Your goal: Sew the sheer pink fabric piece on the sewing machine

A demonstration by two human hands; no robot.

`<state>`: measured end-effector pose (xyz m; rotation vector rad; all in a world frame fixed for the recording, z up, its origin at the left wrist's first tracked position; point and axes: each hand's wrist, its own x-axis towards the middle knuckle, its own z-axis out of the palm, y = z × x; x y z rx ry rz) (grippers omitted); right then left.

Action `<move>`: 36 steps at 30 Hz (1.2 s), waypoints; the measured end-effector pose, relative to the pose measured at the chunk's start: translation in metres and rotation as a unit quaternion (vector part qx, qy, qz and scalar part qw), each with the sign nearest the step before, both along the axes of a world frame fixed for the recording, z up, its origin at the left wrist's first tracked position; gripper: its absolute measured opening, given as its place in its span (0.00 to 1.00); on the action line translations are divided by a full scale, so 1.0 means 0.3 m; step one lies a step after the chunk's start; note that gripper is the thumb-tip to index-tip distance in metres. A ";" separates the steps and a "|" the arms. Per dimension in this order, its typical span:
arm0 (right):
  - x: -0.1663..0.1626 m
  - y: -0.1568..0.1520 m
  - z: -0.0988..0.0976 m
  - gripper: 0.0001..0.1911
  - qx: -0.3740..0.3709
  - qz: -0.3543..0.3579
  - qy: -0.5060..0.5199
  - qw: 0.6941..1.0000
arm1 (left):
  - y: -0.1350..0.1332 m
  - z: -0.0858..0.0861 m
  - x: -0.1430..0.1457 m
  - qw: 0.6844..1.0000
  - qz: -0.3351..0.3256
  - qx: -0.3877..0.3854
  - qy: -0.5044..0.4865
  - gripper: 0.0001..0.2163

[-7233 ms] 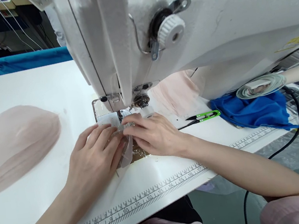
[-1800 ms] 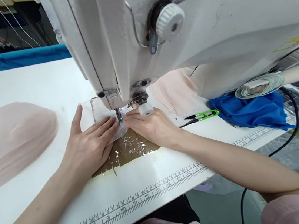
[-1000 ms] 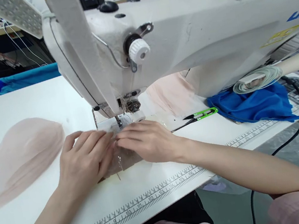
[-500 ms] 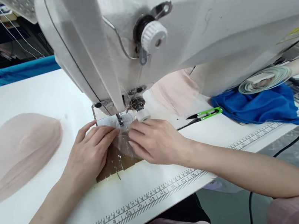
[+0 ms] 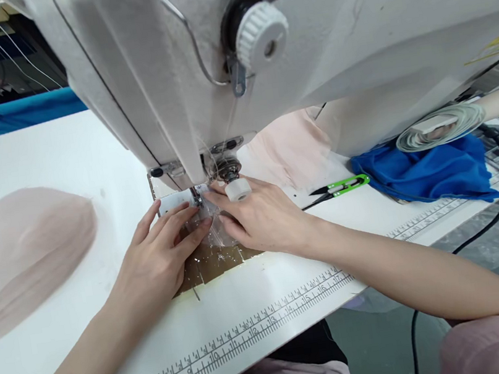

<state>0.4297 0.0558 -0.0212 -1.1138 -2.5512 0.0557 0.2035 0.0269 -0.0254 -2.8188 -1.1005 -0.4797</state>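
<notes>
Under the needle and presser foot of a white sewing machine lies a small piece of sheer, pale fabric. My left hand rests left of the foot, fingers stretched and apart, with its thumb and index fingertips on the fabric. From the right, my right hand lies over the fabric's other side, fingers extended and pressing down close to the foot. Part of the right fingers is hidden behind a white knob. Beneath the fabric is a brown plate with loose thread bits.
Sheer pink fabric lies on the white table at left, more pink fabric behind my right hand. Green thread snips, blue cloth and a coiled pale tape are at right. A printed ruler follows the front edge.
My right hand's fingers have shifted from a bunched hold to lying extended nearer the foot. My left thumb has moved right over the fabric. The view has come closer to the machine.
</notes>
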 end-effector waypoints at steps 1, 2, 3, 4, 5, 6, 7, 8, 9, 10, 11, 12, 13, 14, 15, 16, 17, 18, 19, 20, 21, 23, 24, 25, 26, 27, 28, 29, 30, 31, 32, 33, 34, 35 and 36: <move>0.000 0.001 0.000 0.20 0.002 -0.001 0.000 1.000 | -0.003 -0.001 0.000 1.000 -0.005 0.005 0.008 0.24; -0.001 0.002 0.001 0.20 0.004 -0.001 0.000 1.000 | -0.007 -0.002 -0.001 1.000 -0.009 0.014 0.018 0.24; -0.001 0.003 0.001 0.20 0.007 -0.001 0.000 1.000 | -0.010 -0.002 -0.001 0.999 -0.012 0.022 0.028 0.24; -0.002 0.005 0.001 0.20 0.009 -0.001 0.000 1.000 | -0.013 -0.002 0.000 0.999 -0.013 0.028 0.038 0.24; -0.003 0.006 0.000 0.21 0.010 -0.001 0.001 1.000 | -0.016 -0.002 0.001 0.998 -0.010 0.032 0.045 0.24; -0.004 0.007 -0.001 0.21 0.012 -0.001 0.003 1.000 | -0.019 -0.002 0.003 0.998 -0.005 0.034 0.050 0.24; -0.005 0.008 -0.002 0.21 0.014 0.000 0.005 1.000 | -0.022 -0.002 0.006 0.998 0.000 0.036 0.052 0.24; -0.006 0.008 -0.004 0.21 0.017 0.001 0.007 1.000 | -0.025 -0.001 0.010 0.998 0.003 0.039 0.053 0.24; -0.006 0.009 -0.006 0.21 0.018 0.002 0.008 1.000 | -0.027 -0.001 0.014 0.998 0.005 0.046 0.053 0.24; -0.007 0.009 -0.008 0.21 0.018 0.003 0.008 1.000 | -0.028 0.000 0.018 0.997 0.006 0.054 0.054 0.23; -0.007 0.010 -0.009 0.21 0.017 0.003 0.008 1.000 | -0.029 0.002 0.021 0.996 0.005 0.063 0.056 0.23; -0.007 0.010 -0.011 0.20 0.016 0.002 0.007 1.000 | -0.030 0.003 0.025 0.996 0.004 0.070 0.059 0.23; -0.007 0.010 -0.011 0.20 0.014 0.001 0.007 1.000 | -0.031 0.004 0.028 0.995 0.003 0.076 0.063 0.23; -0.008 0.010 -0.012 0.20 0.013 0.000 0.008 1.000 | -0.031 0.006 0.030 0.995 0.002 0.081 0.067 0.22; -0.008 0.011 -0.011 0.20 0.012 0.000 0.010 1.000 | -0.031 0.007 0.032 0.994 0.002 0.083 0.070 0.22; -0.008 0.011 -0.011 0.20 0.012 0.000 0.011 1.000 | -0.031 0.007 0.033 0.994 0.001 0.085 0.071 0.22; -0.008 0.011 -0.011 0.20 0.012 0.001 0.013 1.000 | -0.032 0.008 0.033 0.994 0.001 0.087 0.071 0.22; -0.009 0.010 -0.011 0.20 0.011 0.002 0.015 1.000 | -0.032 0.007 0.033 0.994 0.001 0.087 0.071 0.22; -0.009 0.010 -0.010 0.20 0.010 0.002 0.016 1.000 | -0.033 0.007 0.033 0.994 0.001 0.086 0.072 0.22; -0.010 0.010 -0.010 0.20 0.008 0.003 0.017 1.000 | -0.033 0.007 0.034 0.994 0.001 0.085 0.072 0.22; -0.010 0.009 -0.011 0.20 0.005 0.003 0.017 1.000 | -0.034 0.006 0.034 0.994 0.003 0.084 0.072 0.22; -0.011 0.009 -0.011 0.21 -0.003 0.005 0.017 1.000 | -0.034 0.006 0.035 0.994 0.006 0.082 0.073 0.22; -0.010 0.009 -0.010 0.21 -0.006 0.006 0.017 1.000 | -0.035 0.006 0.035 0.994 0.008 0.082 0.072 0.22; -0.010 0.009 -0.010 0.21 -0.007 0.006 0.016 1.000 | -0.034 0.007 0.036 0.994 0.009 0.083 0.071 0.22; -0.010 0.009 -0.010 0.21 -0.007 0.007 0.016 1.000 | -0.034 0.007 0.037 0.994 0.009 0.084 0.072 0.23; -0.010 0.009 -0.009 0.21 -0.005 0.006 0.015 1.000 | -0.034 0.008 0.037 0.994 0.008 0.086 0.073 0.22; -0.009 0.009 -0.009 0.22 -0.002 0.006 0.014 1.000 | -0.034 0.009 0.038 0.993 0.007 0.087 0.074 0.22; -0.009 0.008 -0.008 0.21 0.002 0.006 0.013 1.000 | -0.034 0.009 0.038 0.993 0.007 0.087 0.074 0.22; -0.008 0.008 -0.008 0.21 0.007 0.006 0.012 1.000 | -0.034 0.010 0.037 0.994 0.009 0.085 0.075 0.22; -0.008 0.007 -0.008 0.21 0.010 0.006 0.011 1.000 | -0.034 0.011 0.037 0.994 0.011 0.083 0.074 0.21; -0.008 0.006 -0.009 0.21 0.013 0.007 0.011 1.000 | -0.034 0.012 0.037 0.994 0.014 0.080 0.072 0.22; -0.007 0.005 -0.010 0.20 0.018 0.009 0.012 1.000 | -0.035 0.012 0.037 0.995 0.017 0.077 0.068 0.22; -0.006 0.004 -0.010 0.20 0.024 0.012 0.014 1.000 | -0.035 0.012 0.037 0.995 0.020 0.073 0.063 0.22; -0.005 0.003 -0.011 0.19 0.031 0.017 0.018 0.999 | -0.035 0.011 0.037 0.996 0.022 0.068 0.057 0.22; -0.003 0.002 -0.010 0.18 0.038 0.025 0.024 0.999 | -0.035 0.011 0.038 0.996 0.025 0.063 0.049 0.22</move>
